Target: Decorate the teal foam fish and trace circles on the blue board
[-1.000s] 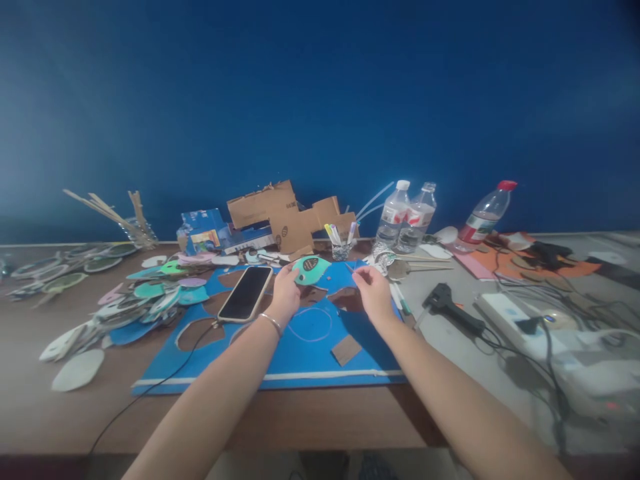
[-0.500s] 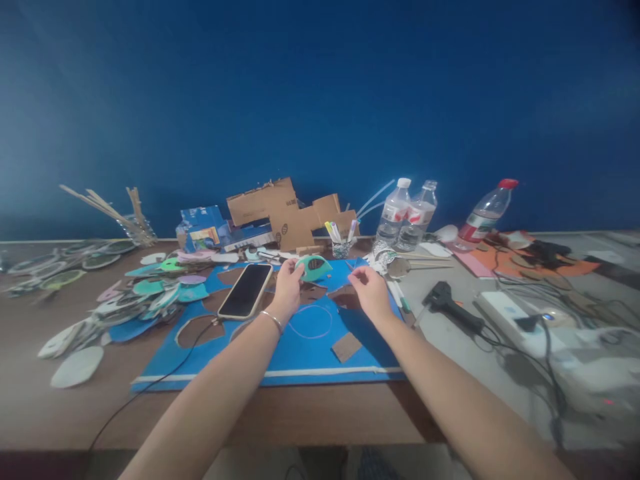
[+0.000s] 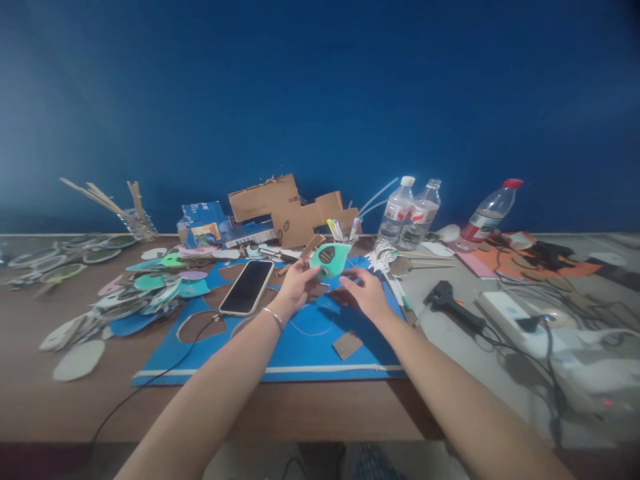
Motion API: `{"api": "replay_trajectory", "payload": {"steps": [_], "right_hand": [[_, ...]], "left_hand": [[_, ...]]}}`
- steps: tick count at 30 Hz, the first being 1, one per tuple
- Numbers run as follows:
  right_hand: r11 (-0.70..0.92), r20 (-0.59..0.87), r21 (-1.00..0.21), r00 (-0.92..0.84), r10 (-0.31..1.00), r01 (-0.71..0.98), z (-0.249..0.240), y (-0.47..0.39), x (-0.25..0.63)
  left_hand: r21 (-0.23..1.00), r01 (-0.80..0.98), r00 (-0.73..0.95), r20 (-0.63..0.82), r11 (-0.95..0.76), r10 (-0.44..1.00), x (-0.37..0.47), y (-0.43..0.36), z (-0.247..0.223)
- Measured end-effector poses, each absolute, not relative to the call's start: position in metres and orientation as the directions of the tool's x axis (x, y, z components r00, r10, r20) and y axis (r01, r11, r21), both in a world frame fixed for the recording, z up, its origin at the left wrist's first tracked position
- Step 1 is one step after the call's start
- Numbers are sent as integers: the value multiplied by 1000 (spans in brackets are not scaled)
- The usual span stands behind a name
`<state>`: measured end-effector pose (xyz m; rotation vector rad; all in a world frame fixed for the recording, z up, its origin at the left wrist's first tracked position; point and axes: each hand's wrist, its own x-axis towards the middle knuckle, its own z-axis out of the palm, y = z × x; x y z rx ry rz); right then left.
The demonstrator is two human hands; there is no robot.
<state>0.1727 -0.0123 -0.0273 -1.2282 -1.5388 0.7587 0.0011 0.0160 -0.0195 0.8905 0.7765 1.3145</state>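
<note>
Head view: at the centre of the frame, a mint-green leaf-shaped cutout [image 3: 331, 259] is pinched between the left hand's [image 3: 296, 284] closed fingers above a blue board [image 3: 300, 363]; the right hand's [image 3: 367, 293] fingertips are curled close together just beside it.

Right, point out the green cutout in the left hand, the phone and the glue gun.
Green cutout [image 3: 341, 257]: head view, on its plain right part.
Phone [image 3: 247, 288]: head view, middle of the dark screen.
Glue gun [image 3: 468, 317]: head view, on its black handle.
</note>
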Motion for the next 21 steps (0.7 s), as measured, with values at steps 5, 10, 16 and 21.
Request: {"api": "replay_trajectory", "payload": {"steps": [5,10,16,21], "right_hand": [[213,214,-977,-85,973,-17,-34,-12,166],[184,182,-981,30,983,-59,-35,-8,169],[222,221,-970,-20,975,97,-27,-12,172],[243,223,-965,-179,958,100,-25,-14,173]], "left_hand": [[965,-259,317,39,47,948,6,9,-20],[944,-319,205,150,-79,967,5,15,-22],[939,-329,62,122,-95,991,0,22,-24],[967,-253,214,84,-27,973,-5,18,-18]]}}
